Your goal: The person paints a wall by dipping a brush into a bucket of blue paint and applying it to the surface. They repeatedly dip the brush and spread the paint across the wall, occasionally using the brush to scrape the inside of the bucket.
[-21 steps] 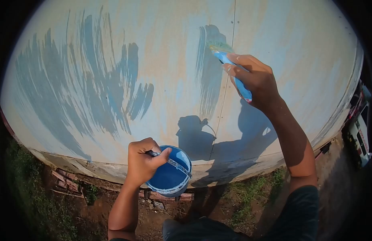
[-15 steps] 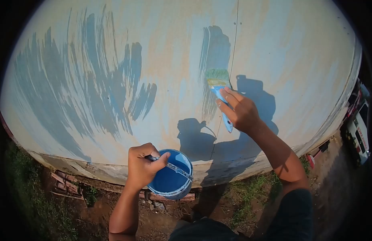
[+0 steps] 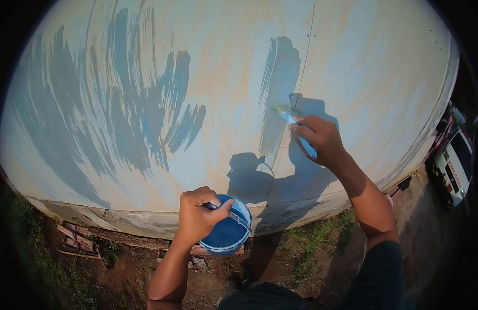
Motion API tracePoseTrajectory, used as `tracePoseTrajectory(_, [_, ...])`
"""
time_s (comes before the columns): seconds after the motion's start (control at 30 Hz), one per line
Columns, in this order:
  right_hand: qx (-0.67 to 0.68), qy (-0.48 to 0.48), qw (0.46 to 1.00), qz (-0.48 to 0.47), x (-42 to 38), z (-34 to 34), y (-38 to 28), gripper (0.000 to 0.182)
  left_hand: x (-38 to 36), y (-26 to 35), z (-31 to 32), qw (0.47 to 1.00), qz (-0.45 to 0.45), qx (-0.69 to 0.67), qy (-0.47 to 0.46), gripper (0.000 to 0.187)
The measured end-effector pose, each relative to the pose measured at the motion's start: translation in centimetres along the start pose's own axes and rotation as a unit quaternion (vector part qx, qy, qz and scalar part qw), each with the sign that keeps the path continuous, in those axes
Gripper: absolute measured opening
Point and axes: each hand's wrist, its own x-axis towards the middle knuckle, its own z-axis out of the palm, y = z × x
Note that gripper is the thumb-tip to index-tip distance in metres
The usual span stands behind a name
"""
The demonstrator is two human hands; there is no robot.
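Note:
My right hand (image 3: 321, 137) is closed around the blue handle of a paintbrush (image 3: 302, 142). The bristles lie against the wall (image 3: 239, 77) on a fresh grey-blue stroke, just left of a vertical panel seam. Lower down, my left hand (image 3: 203, 214) grips the handle of a blue paint bucket (image 3: 226, 250), its fingers wrapped round it. Blue paint (image 3: 223, 232) shows inside, and the bucket's rim is smeared with paint. The bucket hangs in front of the wall's lower edge.
Broad grey-blue strokes (image 3: 115, 103) cover the wall's left part. My shadow (image 3: 249, 178) falls across the wall. Below lie dirt, grass (image 3: 314, 243) and broken bricks (image 3: 76, 240). A white vehicle (image 3: 453, 168) stands at the far right.
The brush has moved slightly down and right along the wall, and its handle has turned so the bristles show edge-on. My left hand and the bucket have shifted a little right in view.

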Motion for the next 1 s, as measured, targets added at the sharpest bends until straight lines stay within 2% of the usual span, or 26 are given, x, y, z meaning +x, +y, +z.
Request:
tracePoseTrajectory(0.03, [-0.034, 0.044, 0.998, 0.001, 1.2, -1.1, 0.3, 0.033, 0.1, 0.0, 0.1, 1.0, 0.006, -0.008, 0.006, 0.03])
tracePoseTrajectory(0.07, [-0.034, 0.04, 0.999, 0.006, 1.7, -1.2, 0.6, 0.033, 0.1, -0.1, 0.3, 1.0, 0.012, -0.016, 0.011, 0.031])
tracePoseTrajectory(0.13, [-0.087, 0.095, 0.992, 0.003, 2.1, -1.0, 0.7, 0.03, 0.2, -0.1, 0.6, 0.999, 0.01, -0.034, 0.013, 0.031])
tracePoseTrajectory(0.23, [-0.076, 0.044, 0.996, 0.001, -2.1, 3.3, -1.3, 0.025, -0.2, -0.4, 1.4, 0.998, -0.003, -0.06, 0.027, 0.032])
tracePoseTrajectory(0.3, [-0.017, 0.005, 1.0, 0.0, -6.7, 7.0, -4.1, 0.026, -0.6, -0.7, 1.9, 0.997, -0.013, -0.066, 0.041, 0.032])
tracePoseTrajectory(0.4, [0.08, -0.13, 0.988, -0.014, -12.9, 11.5, -7.9, 0.027, -1.0, -1.1, 3.1, 0.995, -0.034, -0.057, 0.067, 0.032])
tracePoseTrajectory(0.43, [0.107, -0.174, 0.979, -0.018, -13.5, 12.2, -8.4, 0.027, -1.3, -1.1, 3.6, 0.996, -0.038, -0.054, 0.067, 0.033])
tracePoseTrajectory(0.53, [0.126, -0.18, 0.975, -0.009, -12.5, 11.1, -6.3, 0.027, -1.9, -1.3, 4.6, 0.995, -0.047, -0.029, 0.083, 0.031])
tracePoseTrajectory(0.63, [0.109, -0.125, 0.986, 0.014, -6.6, 4.9, -1.3, 0.033, -2.2, 0.4, 5.3, 0.993, -0.064, -0.011, 0.103, 0.03])
tracePoseTrajectory(0.7, [0.104, -0.006, 0.994, -0.029, -2.9, 2.3, 1.9, 0.036, -1.9, 1.2, 6.2, 0.989, -0.074, -0.016, 0.124, 0.03])
tracePoseTrajectory(0.77, [-0.001, 0.078, 0.994, -0.072, 0.4, -0.7, 3.1, 0.034, -2.0, 1.5, 7.0, 0.988, -0.05, -0.004, 0.149, 0.032])
tracePoseTrajectory(0.8, [0.005, 0.08, 0.994, -0.074, 1.1, -1.2, 3.4, 0.034, -2.2, 1.7, 7.3, 0.987, -0.053, -0.001, 0.153, 0.032])
tracePoseTrajectory(0.9, [-0.021, 0.097, 0.994, -0.048, 0.6, -0.6, 3.3, 0.026, -2.5, 2.0, 8.0, 0.982, -0.06, 0.017, 0.18, 0.035])
tracePoseTrajectory(0.97, [-0.085, 0.127, 0.985, -0.082, -2.9, 3.7, 1.5, 0.019, -3.2, 1.6, 8.3, 0.978, -0.069, 0.015, 0.195, 0.036])
tracePoseTrajectory(1.0, [-0.07, 0.111, 0.988, -0.082, -5.1, 5.6, 0.0, 0.017, -3.5, 1.5, 8.3, 0.974, -0.079, 0.008, 0.21, 0.037])
